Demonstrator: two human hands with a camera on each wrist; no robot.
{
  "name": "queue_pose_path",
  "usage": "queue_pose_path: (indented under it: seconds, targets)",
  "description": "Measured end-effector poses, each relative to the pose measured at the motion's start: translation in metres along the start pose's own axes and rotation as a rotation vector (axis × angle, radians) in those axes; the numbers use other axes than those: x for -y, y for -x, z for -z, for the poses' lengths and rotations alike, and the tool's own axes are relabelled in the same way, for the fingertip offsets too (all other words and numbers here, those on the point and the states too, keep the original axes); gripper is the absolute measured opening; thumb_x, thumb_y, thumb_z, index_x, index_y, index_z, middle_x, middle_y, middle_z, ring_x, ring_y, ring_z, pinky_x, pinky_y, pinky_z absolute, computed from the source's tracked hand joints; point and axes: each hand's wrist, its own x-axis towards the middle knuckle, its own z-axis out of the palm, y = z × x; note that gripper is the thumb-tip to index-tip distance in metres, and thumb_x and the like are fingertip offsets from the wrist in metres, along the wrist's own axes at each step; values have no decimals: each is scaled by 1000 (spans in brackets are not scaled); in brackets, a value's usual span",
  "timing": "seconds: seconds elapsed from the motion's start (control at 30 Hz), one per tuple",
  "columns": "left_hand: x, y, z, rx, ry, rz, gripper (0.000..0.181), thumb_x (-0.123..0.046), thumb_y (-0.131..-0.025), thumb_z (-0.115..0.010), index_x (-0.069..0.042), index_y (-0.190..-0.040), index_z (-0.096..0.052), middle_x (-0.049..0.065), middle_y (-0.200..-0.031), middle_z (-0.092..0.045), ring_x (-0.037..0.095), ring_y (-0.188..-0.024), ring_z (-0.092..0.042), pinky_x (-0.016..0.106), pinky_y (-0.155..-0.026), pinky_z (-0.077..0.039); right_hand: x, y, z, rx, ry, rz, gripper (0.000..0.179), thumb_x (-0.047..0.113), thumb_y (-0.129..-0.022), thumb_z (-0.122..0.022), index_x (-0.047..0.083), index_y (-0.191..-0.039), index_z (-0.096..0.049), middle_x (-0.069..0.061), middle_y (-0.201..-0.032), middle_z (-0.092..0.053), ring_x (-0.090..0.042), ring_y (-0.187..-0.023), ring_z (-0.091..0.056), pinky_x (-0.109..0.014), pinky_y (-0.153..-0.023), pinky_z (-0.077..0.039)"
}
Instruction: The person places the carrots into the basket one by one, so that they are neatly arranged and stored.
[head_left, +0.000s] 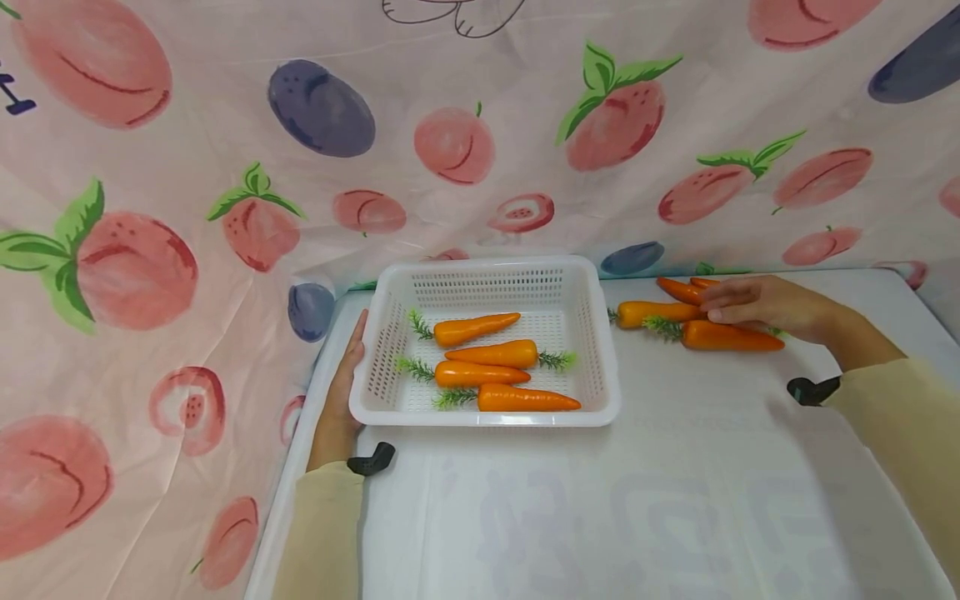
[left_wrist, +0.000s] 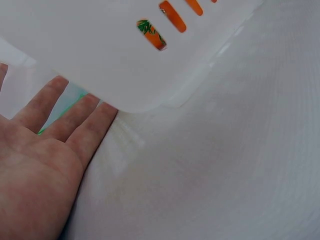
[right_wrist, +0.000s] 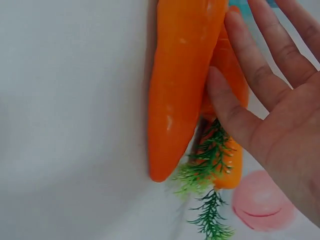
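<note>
A white plastic basket (head_left: 487, 420) stands on the table with several orange carrots (head_left: 528, 399) lying inside, green tops attached. Along its left side rests my left hand (head_left: 341, 396); in the left wrist view the fairly straight fingers (left_wrist: 75, 120) reach to the basket wall (left_wrist: 100, 60). My right hand (head_left: 780, 307) is over a small group of carrots to the right of the basket. The nearest of these is a long carrot (head_left: 731, 337); another carrot (head_left: 652, 313) lies just behind it. In the right wrist view the extended fingers (right_wrist: 255, 65) lie beside the large carrot (right_wrist: 180, 90), not curled round it.
A white cloth (head_left: 562, 508) covers the table. Behind and to the left hangs a pink curtain (head_left: 465, 75) printed with fruit, close to the basket's back edge. More carrots (head_left: 678, 290) lie partly hidden behind the right hand.
</note>
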Motion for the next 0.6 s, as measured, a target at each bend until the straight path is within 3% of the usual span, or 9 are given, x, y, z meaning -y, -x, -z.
queue_pose_path:
  seconds: [0.1,0.3,0.6]
  targets:
    - [0,-2,1,20,6,-9,67,-45,-107,-36,-39,-164,-2,-6,-174,-5,31,-160,-5,49,-125,-19,-6,0,-3,25,18,7,64,45,-99,-63,12,-152,-48,-22,-160,-37,-46,-143,-33,-67,-105,-42]
    - [-3,-9,2,72,1,-71,73,-42,-109,-31,-20,-164,12,7,-173,8,34,-159,6,45,-129,-1,-14,0,-12,33,45,38,57,44,-98,-66,17,-147,-55,-17,-157,-44,-42,-143,-31,-67,-105,-39]
    - [-2,-6,2,53,8,-38,66,-42,-109,-29,-30,-165,5,1,-174,1,31,-160,0,48,-128,-7,-21,-3,-23,66,-23,17,60,41,-97,-68,18,-150,-52,-19,-156,-45,-42,-142,-33,-70,-107,-34]
